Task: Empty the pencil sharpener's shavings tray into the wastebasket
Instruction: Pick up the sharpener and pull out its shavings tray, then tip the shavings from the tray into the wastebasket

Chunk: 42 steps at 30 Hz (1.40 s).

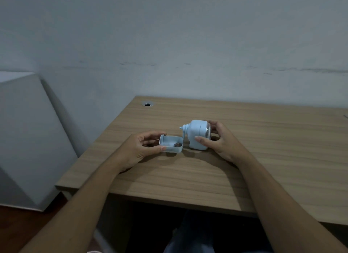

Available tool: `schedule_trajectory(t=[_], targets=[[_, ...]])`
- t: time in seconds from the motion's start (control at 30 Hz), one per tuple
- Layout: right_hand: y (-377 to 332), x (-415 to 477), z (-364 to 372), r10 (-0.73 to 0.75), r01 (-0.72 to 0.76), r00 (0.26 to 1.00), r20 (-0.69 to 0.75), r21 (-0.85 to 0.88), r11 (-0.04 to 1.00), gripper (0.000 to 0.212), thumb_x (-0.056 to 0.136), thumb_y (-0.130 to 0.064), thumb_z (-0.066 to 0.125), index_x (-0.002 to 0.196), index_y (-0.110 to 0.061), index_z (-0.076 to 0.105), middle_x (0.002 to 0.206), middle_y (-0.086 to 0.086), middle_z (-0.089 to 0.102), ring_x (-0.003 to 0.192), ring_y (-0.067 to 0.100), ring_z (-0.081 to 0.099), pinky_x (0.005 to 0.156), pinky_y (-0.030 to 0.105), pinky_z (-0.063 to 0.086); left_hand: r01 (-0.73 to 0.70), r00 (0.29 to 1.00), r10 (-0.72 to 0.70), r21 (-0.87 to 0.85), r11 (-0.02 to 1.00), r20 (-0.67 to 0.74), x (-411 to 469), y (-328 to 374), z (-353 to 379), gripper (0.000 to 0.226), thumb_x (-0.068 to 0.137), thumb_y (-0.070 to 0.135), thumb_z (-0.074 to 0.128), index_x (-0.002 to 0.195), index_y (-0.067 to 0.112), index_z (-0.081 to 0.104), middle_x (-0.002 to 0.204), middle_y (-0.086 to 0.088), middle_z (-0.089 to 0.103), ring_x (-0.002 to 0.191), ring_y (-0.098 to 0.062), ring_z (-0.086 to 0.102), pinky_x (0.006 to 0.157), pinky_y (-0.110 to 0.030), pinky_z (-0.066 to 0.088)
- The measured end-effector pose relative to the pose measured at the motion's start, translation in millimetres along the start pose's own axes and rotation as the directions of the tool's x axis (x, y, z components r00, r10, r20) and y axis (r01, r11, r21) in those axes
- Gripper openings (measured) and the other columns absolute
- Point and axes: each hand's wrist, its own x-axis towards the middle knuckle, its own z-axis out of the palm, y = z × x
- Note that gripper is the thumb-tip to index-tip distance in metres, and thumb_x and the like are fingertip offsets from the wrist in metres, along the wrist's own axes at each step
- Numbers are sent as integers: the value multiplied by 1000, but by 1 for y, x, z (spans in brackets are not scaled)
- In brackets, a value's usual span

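A pale blue crank pencil sharpener (196,134) stands upright on the wooden desk (244,168). My right hand (218,139) grips its body from the right side. Just left of it, my left hand (143,147) holds the small pale blue shavings tray (171,144), which is out of the sharpener and held level just above the desk. A little heap of brown shavings (177,144) lies in the tray's right corner. No wastebasket is in view.
A round cable hole (147,104) sits near the desk's back left corner. A large white box-like object (28,139) stands on the floor left of the desk. A grey wall runs behind the desk. My legs show below the desk's front edge.
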Motion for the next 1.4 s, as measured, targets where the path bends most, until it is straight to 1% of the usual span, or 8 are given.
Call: schedule_trajectory(t=[0.1,0.2,0.37,0.57,0.8,1.03,1.27,1.4], targets=[[-13,-8,1,-27,30,996,-82,40,999,90,78,-57,93,155,-27,57,154,-9,64,145,6,58,123,39,51,39,999,-43,-122,992,-28,-16,4,-9,54,84,25,92,137,29,79,131,2,85,126,-19,79,107,-33,64],[-41,-17,5,-71,70,992,-108,-11,997,98,72,-77,85,156,-39,55,163,-18,53,151,12,49,123,39,46,55,998,-60,-136,989,-33,-35,10,-23,49,91,16,87,138,25,76,119,5,88,116,-15,83,90,-20,66],[-99,-27,40,-261,251,964,-55,-138,958,69,90,-54,85,152,-39,58,157,-21,58,141,11,58,109,27,52,27,994,-34,-66,997,-100,-80,23,-54,40,97,11,81,132,29,74,104,27,87,106,2,82,80,-13,64],[-153,-40,140,-347,369,921,174,-115,922,60,93,-44,85,147,-24,67,143,-15,70,125,5,71,105,37,62,-40,975,41,10,999,-218,-150,37,-122,52,92,20,88,142,22,76,133,-3,83,122,-15,81,96,-22,65],[-199,-73,251,-296,329,885,360,-33,944,61,94,-47,84,148,-25,67,128,-12,79,99,8,79,77,17,63,-23,933,58,103,994,-356,-241,30,-194,56,87,31,89,141,25,77,131,3,85,123,-9,80,102,-21,62],[-200,-92,353,-283,226,846,451,176,958,43,98,-21,84,138,-10,73,118,5,83,91,13,79,77,26,68,65,865,-46,22,998,-500,-306,-24,-231,49,94,0,83,141,7,72,129,-8,81,108,-4,82,93,-13,62],[-139,-100,423,-184,86,828,530,205,975,49,98,-21,83,142,-9,67,125,6,81,101,32,84,86,41,70,120,775,-202,-175,977,-599,-337,-108,-220,31,91,-9,83,118,2,72,112,-6,87,97,-7,85,88,-16,65],[-91,-115,451,-94,-8,819,566,175,985,47,95,-30,86,138,-21,68,127,-2,80,101,31,83,85,40,70,164,765,-286,-255,953,-577,-349,-159,-202,33,87,3,90,115,10,76,123,-13,86,113,-19,83,99,-24,65]])
